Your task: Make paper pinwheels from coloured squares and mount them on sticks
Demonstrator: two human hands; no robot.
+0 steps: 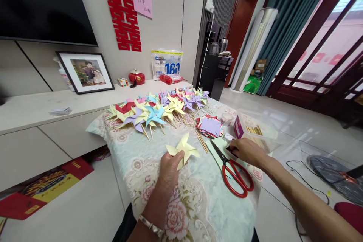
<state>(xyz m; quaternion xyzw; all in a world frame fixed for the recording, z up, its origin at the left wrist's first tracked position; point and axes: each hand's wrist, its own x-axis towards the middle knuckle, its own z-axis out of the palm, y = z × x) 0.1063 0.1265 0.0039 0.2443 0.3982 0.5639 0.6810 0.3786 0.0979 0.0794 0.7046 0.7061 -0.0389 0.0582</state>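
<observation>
My left hand [169, 169] is closed on a yellow paper pinwheel [183, 149], holding it just above the flowered tablecloth [204, 200]. My right hand [247, 150] rests at the table's right side with fingertips pinched on a small dark object [230, 151] that I cannot make out, lying on a pale green sheet [218, 147]. Red-handled scissors [235, 174] lie shut beside that hand, toward me. Loose wooden sticks [202, 142] lie between the two hands.
Several finished pinwheels on sticks [159, 110] are spread across the far table. A stack of coloured paper squares [210, 126], a small jar [226, 118] and a clear box of sticks [255, 132] sit right. A low cabinet [42, 109] stands left, cables on the floor right.
</observation>
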